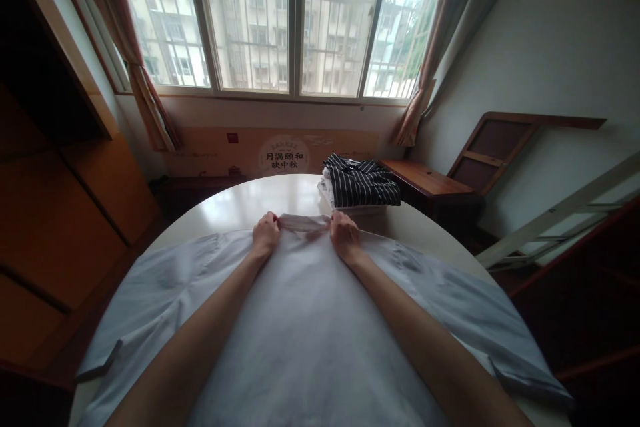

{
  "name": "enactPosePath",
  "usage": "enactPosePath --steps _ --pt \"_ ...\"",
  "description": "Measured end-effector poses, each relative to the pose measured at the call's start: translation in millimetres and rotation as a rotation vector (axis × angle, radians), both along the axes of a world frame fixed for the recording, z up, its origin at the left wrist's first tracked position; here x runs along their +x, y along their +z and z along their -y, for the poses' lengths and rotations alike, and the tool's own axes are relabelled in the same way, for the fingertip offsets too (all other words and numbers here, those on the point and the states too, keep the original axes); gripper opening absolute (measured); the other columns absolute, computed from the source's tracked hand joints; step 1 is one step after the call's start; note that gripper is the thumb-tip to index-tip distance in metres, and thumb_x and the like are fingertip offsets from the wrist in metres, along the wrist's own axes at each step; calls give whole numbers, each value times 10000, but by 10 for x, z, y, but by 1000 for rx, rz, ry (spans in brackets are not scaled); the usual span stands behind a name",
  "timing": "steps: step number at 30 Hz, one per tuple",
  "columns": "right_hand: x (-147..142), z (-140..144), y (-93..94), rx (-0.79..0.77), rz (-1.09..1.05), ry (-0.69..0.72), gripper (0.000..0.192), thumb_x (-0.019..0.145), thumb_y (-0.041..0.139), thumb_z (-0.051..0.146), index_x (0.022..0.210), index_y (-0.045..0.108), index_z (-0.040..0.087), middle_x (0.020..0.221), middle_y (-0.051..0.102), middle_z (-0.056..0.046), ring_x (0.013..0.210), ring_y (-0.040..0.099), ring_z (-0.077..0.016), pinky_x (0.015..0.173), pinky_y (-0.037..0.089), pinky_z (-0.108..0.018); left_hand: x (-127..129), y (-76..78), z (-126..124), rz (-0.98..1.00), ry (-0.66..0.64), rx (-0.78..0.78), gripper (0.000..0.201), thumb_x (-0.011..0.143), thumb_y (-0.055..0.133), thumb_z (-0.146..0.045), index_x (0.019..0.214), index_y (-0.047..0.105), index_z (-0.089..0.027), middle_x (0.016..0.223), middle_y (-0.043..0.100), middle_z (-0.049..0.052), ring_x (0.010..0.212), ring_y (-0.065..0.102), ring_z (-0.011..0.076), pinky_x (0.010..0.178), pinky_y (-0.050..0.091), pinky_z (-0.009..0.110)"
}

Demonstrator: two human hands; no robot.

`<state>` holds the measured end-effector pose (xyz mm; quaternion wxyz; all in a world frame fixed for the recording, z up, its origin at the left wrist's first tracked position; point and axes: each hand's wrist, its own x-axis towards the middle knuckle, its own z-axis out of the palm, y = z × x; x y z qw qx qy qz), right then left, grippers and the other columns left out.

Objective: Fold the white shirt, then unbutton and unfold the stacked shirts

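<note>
A pale grey-white shirt point(305, 320) lies spread flat on a round white table point(250, 203), sleeves out to both sides. My left hand point(265, 232) pinches the left end of the collar point(304, 221) at the far edge of the shirt. My right hand point(344, 235) grips the collar's right end. Both forearms stretch across the shirt's back. The fingers of both hands are closed on the fabric.
A folded stack of clothes topped by a black-and-white striped shirt point(361, 187) sits at the table's far right. A cardboard box point(273, 152) stands under the window. A wooden cabinet point(60, 213) is at left; a wooden desk point(425, 181) and a leaning frame point(505, 147) at right.
</note>
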<state>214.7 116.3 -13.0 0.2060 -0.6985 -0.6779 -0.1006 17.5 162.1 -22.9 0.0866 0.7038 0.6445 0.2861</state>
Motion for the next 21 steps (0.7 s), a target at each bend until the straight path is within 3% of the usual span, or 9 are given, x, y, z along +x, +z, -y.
enactPosePath --steps 9,16,21 --pt "13 -288 -77 175 101 -32 169 871 353 129 837 519 146 845 587 -87 792 490 -202 693 323 -289 4 -8 -271 62 20 -17 156 832 406 -167 898 548 -162 941 638 84 864 579 177 714 402 258" --pt "40 -364 -58 340 147 47 190 877 368 142 770 524 157 766 574 -62 749 481 -188 694 315 -286 6 -12 -383 90 24 -11 150 826 422 -181 886 559 -165 917 648 80 847 591 178 713 418 254" --pt "65 -414 -53 377 160 58 198 877 369 143 774 536 160 760 575 -63 756 482 -195 693 318 -297 16 3 -437 106 19 -12 148 823 434 -190 886 566 -165 900 653 75 835 594 180 716 427 256"
